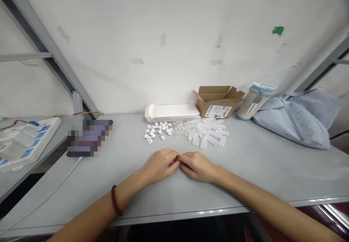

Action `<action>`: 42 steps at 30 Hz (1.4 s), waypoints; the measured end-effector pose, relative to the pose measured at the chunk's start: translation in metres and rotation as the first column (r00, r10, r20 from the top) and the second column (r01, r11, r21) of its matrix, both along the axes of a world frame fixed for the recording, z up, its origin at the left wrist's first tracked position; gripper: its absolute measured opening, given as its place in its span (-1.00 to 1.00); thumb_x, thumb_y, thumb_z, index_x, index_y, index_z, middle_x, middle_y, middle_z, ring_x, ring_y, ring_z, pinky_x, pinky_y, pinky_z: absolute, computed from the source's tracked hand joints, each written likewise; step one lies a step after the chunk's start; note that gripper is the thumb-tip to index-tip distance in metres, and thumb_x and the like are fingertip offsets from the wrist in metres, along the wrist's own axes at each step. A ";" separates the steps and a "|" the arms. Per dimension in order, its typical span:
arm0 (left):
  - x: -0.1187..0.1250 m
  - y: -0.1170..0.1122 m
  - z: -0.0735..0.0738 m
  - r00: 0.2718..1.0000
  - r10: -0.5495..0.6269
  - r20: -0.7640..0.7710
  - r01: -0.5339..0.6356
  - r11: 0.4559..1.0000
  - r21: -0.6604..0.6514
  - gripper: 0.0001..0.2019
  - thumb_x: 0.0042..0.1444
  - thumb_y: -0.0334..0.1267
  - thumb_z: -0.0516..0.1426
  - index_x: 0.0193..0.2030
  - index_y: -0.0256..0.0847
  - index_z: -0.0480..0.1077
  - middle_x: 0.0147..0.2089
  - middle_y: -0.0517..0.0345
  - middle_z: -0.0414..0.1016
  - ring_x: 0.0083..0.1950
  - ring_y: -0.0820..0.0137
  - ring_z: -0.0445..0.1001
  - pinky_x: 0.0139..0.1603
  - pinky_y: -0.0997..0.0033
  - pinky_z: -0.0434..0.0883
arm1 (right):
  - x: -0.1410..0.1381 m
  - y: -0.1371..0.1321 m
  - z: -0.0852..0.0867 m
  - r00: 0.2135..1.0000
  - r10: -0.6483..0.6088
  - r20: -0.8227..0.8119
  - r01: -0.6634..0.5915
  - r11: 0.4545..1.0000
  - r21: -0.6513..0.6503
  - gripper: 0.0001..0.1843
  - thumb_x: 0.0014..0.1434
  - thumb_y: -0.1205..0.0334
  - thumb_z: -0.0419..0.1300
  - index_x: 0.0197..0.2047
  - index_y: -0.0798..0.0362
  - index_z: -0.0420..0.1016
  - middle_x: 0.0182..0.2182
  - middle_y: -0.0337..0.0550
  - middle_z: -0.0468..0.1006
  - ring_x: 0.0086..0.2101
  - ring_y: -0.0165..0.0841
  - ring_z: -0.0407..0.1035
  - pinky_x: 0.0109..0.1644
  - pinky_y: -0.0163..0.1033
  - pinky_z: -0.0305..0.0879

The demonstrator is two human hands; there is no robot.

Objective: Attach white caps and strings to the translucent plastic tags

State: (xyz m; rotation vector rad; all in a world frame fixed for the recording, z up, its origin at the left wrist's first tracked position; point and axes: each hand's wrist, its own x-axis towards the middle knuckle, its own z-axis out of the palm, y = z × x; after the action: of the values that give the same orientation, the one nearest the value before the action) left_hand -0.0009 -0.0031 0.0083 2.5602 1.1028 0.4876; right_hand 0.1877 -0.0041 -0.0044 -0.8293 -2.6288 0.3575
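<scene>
My left hand point(163, 165) and my right hand point(199, 166) rest on the grey tabletop, fingertips meeting at the middle. The fingers of both are curled and pressed together; anything between them is hidden. Just beyond my left hand lie several small white cap-like pieces point(159, 127). Short thin white strips point(180, 128) form a small heap beside them. Past my right hand spreads a pile of clear, rounded flat plastic pieces point(208, 131). Behind these lies a stack of flat white packets point(174, 112).
An open cardboard box point(220, 102) stands by the wall, next to a cream tumbler point(255, 102) with a blue lid. A light blue cloth bag point(294, 120) lies at the right. On the left are a phone point(94, 136), its white cable point(51, 193) and a power strip point(29, 144).
</scene>
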 end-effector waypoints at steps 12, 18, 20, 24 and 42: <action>-0.003 0.015 0.011 0.999 0.021 -0.044 -0.019 0.999 0.046 -0.77 0.24 -0.37 -0.07 -0.22 -0.21 0.41 -0.23 0.05 0.50 -0.19 0.29 0.43 -0.20 0.33 0.33 | 0.011 0.008 0.002 0.992 -0.116 0.058 0.109 0.988 0.107 -0.83 0.28 0.33 -0.04 -0.29 0.11 0.34 -0.49 -0.15 0.48 -0.53 -0.41 0.32 -0.46 -0.32 0.01; 0.006 0.050 0.016 0.985 0.175 0.004 -0.173 0.974 0.147 -0.76 0.22 -0.35 -0.07 -0.32 -0.20 0.40 -0.29 0.07 0.48 -0.20 0.26 0.41 -0.21 0.29 0.34 | 0.015 0.011 0.002 0.993 -0.114 0.033 0.108 0.984 0.145 -0.78 0.29 0.34 -0.08 -0.32 0.11 0.35 -0.51 -0.16 0.45 -0.55 -0.44 0.26 -0.46 -0.33 0.01; 0.011 0.062 0.017 0.970 0.242 0.029 -0.244 0.954 0.176 -0.78 0.21 -0.35 -0.06 -0.32 -0.20 0.39 -0.28 0.06 0.47 -0.17 0.24 0.42 -0.20 0.27 0.35 | 0.016 0.012 0.002 0.993 -0.116 0.028 0.110 0.981 0.162 -0.77 0.29 0.34 -0.09 -0.32 0.11 0.35 -0.52 -0.16 0.45 -0.55 -0.44 0.25 -0.46 -0.32 0.00; 0.021 0.082 0.016 0.943 0.324 0.070 -0.332 0.918 0.216 -0.82 0.17 -0.40 -0.03 -0.21 -0.23 0.40 -0.16 -0.01 0.46 -0.05 0.19 0.39 -0.09 0.22 0.36 | 0.019 0.016 0.001 0.990 -0.140 -0.009 0.139 0.970 0.198 -0.77 0.28 0.34 -0.08 -0.30 0.12 0.36 -0.52 -0.16 0.43 -0.54 -0.44 0.24 -0.46 -0.33 0.00; 0.029 0.084 0.016 0.960 0.204 0.190 -0.247 0.937 0.245 -0.93 0.19 -0.38 0.09 -0.25 -0.23 0.41 -0.19 0.08 0.47 -0.11 0.34 0.43 -0.10 0.37 0.37 | 0.034 0.031 0.009 0.947 -0.316 -0.051 0.304 0.837 0.455 -0.82 0.26 0.35 -0.02 -0.18 0.12 0.39 -0.22 0.04 0.43 -0.20 -0.18 0.21 -0.21 -0.14 0.12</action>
State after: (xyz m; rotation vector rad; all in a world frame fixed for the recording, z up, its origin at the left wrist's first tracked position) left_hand 0.0279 0.0812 0.0245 2.5663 1.3600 0.9444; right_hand 0.2213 0.0265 0.0041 -1.0649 -2.3857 -0.3550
